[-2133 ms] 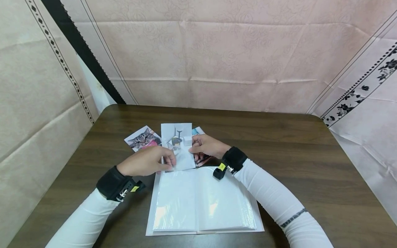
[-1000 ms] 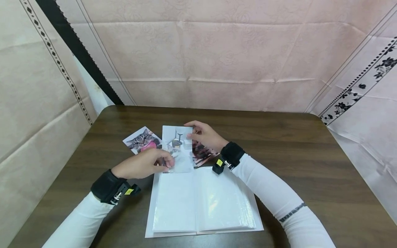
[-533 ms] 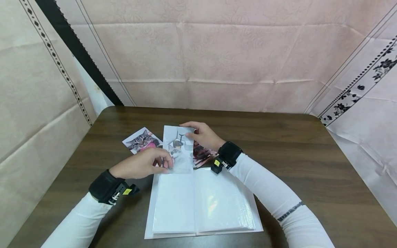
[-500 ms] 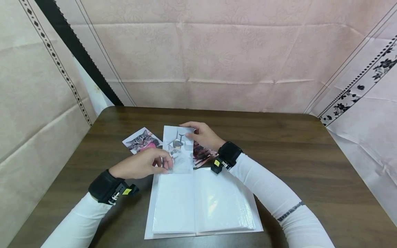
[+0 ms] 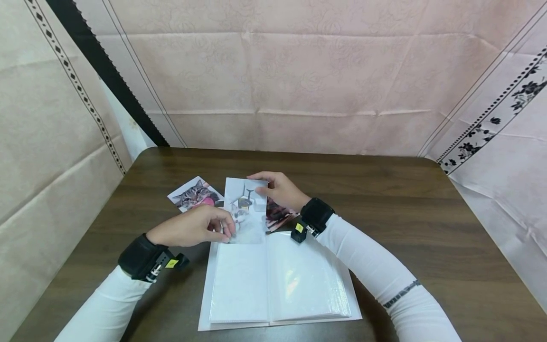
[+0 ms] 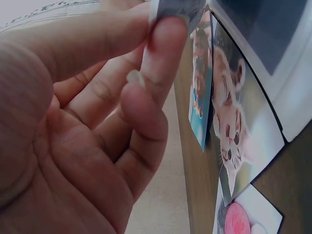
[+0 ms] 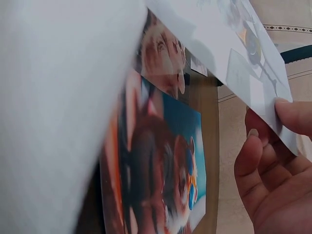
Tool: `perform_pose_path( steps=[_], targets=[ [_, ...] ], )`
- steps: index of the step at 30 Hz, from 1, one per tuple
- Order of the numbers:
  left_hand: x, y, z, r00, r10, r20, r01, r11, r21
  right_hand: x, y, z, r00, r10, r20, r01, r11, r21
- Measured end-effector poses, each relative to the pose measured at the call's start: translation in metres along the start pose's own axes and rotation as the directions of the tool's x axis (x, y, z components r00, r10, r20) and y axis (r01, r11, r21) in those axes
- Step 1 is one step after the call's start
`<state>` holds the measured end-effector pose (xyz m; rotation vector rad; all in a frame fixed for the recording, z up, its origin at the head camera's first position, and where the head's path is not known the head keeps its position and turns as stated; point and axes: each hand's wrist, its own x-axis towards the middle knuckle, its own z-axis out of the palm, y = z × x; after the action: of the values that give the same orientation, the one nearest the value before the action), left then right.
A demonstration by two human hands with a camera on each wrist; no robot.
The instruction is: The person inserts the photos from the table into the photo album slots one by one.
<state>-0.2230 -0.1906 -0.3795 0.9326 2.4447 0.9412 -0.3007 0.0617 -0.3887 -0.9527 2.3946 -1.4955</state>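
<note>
A light grey-white photo print (image 5: 252, 218) with glassware pictured on it is held upright over the far edge of an open photo album (image 5: 241, 285). My left hand (image 5: 192, 225) pinches its lower left part between thumb and index finger, the other fingers loosely bent. At its upper right corner my right hand (image 5: 282, 190) pinches it, thumb on the front face in the right wrist view. The album's facing pages carry clear plastic sleeves. In the left wrist view only a small part of the held print (image 6: 170, 7) shows.
Behind the held print more photos lie on the brown wooden table (image 5: 406, 213): a tabby cat with pink (image 5: 196, 194) at left, a kitten picture (image 6: 229, 122), and an animal in blue glasses (image 7: 165, 170). Pale cloth (image 5: 299, 71) hangs beyond the table.
My right hand has shifted from the print's right edge up to its upper right corner. The print has come slightly nearer the album, with my left hand still at its lower left.
</note>
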Motion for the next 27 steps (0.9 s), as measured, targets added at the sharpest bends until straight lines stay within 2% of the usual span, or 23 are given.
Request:
perform_pose_path(
  steps=[3,11,20,27],
  targets=[
    [0.0,0.0,0.0,1.0,0.0,-0.004,0.0,1.0,0.006,0.0,0.002,0.001,1.0,0.005,-0.008,-0.005,1.0,0.008],
    [-0.001,-0.002,0.004,1.0,-0.009,-0.008,0.01,1.0,0.021,0.006,0.029,0.006,1.0,0.027,-0.003,-0.027,0.999,-0.019],
    [-0.004,-0.003,0.007,1.0,-0.016,-0.01,0.016,0.999,0.037,0.004,0.029,0.01,0.999,0.034,0.022,-0.033,0.998,-0.049],
    [0.0,-0.003,0.006,1.0,-0.007,-0.009,0.007,0.999,0.039,0.003,0.028,0.008,0.999,0.04,0.002,-0.04,0.996,-0.078]
  ],
)
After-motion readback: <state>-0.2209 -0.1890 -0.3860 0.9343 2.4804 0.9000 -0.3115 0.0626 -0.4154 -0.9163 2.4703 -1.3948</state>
